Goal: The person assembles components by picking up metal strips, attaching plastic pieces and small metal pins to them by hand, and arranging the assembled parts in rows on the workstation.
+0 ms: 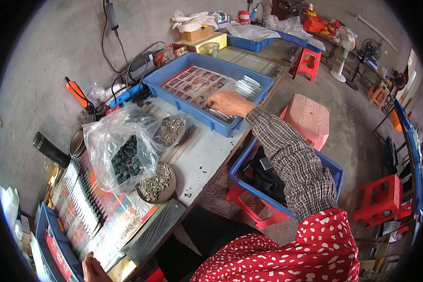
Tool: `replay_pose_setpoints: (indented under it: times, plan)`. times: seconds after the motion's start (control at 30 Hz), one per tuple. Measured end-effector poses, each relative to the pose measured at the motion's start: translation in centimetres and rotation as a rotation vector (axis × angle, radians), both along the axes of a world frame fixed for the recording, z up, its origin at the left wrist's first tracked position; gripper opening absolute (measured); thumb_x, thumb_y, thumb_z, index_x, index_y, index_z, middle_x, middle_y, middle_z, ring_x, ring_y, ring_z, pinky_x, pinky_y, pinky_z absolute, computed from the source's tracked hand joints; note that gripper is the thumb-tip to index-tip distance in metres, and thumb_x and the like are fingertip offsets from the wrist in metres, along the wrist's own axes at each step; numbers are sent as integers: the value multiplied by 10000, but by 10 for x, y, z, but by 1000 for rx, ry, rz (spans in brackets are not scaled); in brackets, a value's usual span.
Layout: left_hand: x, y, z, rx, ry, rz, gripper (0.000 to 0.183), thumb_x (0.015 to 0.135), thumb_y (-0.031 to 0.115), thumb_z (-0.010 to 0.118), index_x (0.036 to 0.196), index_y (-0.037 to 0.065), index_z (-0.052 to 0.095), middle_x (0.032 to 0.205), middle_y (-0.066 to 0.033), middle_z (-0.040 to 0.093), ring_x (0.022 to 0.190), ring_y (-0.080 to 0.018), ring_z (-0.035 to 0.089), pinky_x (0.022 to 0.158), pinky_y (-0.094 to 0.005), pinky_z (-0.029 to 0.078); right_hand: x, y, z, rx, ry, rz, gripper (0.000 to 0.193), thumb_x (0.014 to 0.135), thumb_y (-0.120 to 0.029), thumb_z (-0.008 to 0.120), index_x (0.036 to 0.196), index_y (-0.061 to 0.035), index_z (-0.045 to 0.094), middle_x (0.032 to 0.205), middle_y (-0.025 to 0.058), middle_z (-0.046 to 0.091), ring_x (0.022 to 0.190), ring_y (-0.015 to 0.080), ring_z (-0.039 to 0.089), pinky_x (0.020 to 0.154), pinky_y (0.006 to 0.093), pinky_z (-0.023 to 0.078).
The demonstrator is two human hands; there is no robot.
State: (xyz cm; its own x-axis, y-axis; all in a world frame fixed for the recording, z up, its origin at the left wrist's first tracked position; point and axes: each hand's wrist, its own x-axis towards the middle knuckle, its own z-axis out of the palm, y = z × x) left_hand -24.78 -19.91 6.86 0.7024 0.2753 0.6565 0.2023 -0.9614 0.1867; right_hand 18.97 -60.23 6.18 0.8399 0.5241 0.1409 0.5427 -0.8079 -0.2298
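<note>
My right hand (230,102) reaches into a blue plastic tray (188,107). Its curled fingers are down on slim silver metal pieces (222,115), and the fingertips are partly hidden. More such silver pieces (248,87) lie bunched at the tray's right end, on printed paper (197,84). At the lower left edge, my left hand (93,270) shows only in part, fingers stretched out, with nothing visible in them. Above it, slim silver pieces with dark ends (82,197) lie in a long row on colourful printed paper.
A clear plastic bag (122,181) holds small black parts (126,162). Beside it stand a bowl of small metal parts (156,183) and a bagged dish of similar parts (170,129). A blue crate (336,176) on a red stool (254,211) and a pink stool (308,115) flank the table.
</note>
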Motion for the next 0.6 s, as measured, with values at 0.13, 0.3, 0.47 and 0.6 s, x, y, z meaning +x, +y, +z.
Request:
replay_pose_setpoints:
  times: [0.13,0.3,0.47,0.6]
  plan:
    - [2,-15,-2,-472,93,-97,203,934,35,506,1051,-32,658,799,-53,631,717,-153,577,648,-284,475,2,1,-4,48,-27,-27,184,806,-83,579,974,-84,656,1006,129,678,970,325,632,823,440,492]
    - [5,-27,-6,-491,157,-140,249,912,-25,486,1092,-32,659,853,-74,654,751,-150,589,685,-284,488,-1,-1,-2,76,-64,-2,221,748,-22,611,957,-82,653,1027,126,671,988,316,628,829,431,492]
    - [7,-37,-6,-600,184,-150,253,887,-46,516,1095,-40,660,946,-107,686,852,-188,633,791,-311,510,14,-9,-17,-24,-135,-82,132,662,-70,629,780,-15,605,797,173,631,795,362,616,666,463,461]
    - [5,-40,-13,-737,89,-169,246,884,-36,533,1091,-33,667,918,-95,689,815,-168,626,724,-295,504,0,-8,-4,-65,-64,-86,110,645,-82,629,700,-2,577,740,185,600,719,366,594,627,459,450]
